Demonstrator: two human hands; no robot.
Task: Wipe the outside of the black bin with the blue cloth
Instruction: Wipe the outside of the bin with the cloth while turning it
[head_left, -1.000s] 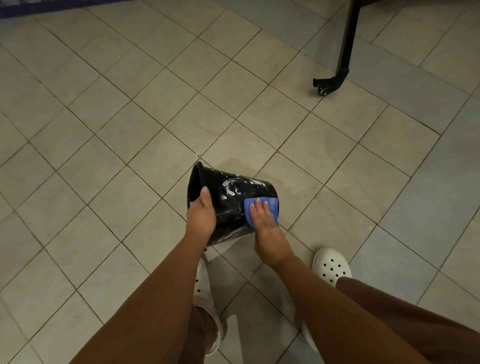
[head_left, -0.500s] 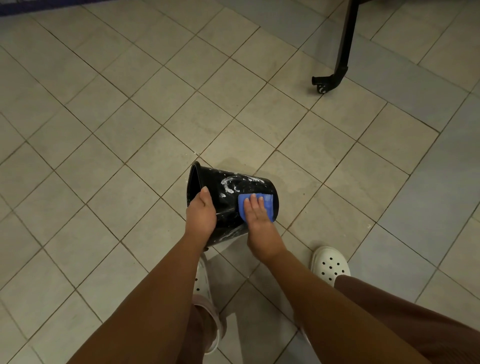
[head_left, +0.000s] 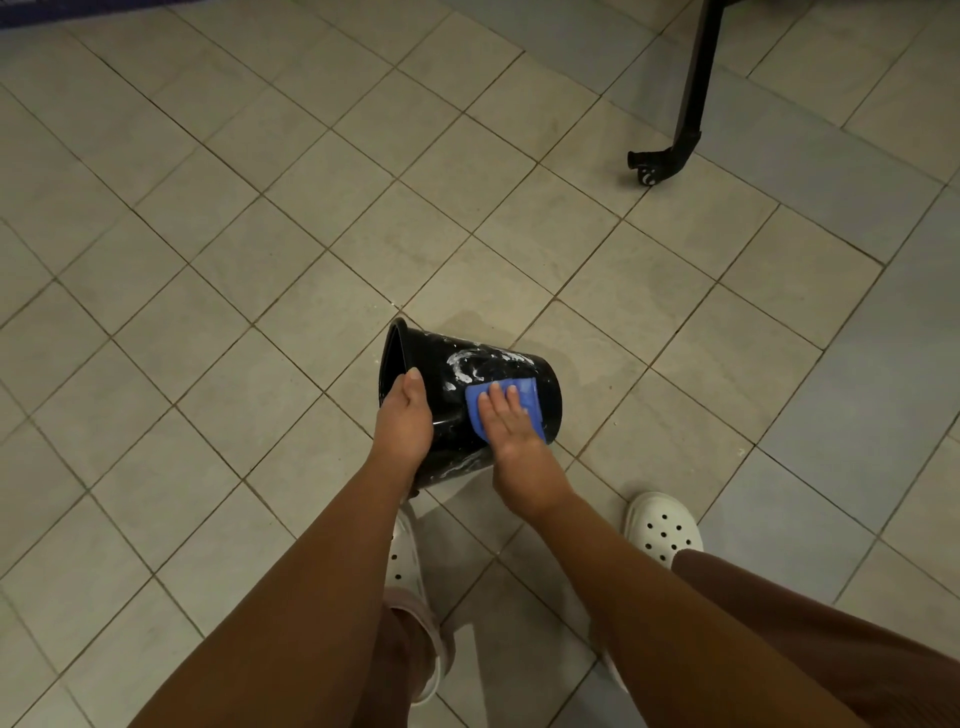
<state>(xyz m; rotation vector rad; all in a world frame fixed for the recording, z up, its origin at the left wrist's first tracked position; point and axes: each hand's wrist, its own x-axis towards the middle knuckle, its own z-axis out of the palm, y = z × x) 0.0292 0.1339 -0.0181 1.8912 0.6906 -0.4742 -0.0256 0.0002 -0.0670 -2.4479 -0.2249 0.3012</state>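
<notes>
The left hand (head_left: 408, 415) and right hand (head_left: 511, 431) are bare, with short nails, and both forearms are bare down to the bottom edge. Brown trousers (head_left: 831, 629) cover the legs, and the left leg ends in a paler cuff (head_left: 415, 621). The feet wear white clogs (head_left: 664, 527) dotted with round holes.

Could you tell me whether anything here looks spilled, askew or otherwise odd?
The black bin is tipped on its side, mouth leftward, with the left hand gripping its rim. White soapy-looking smears streak its upper wall above the blue cloth, which the right hand presses flat. The floor tile just beyond seems faintly damp.
</notes>
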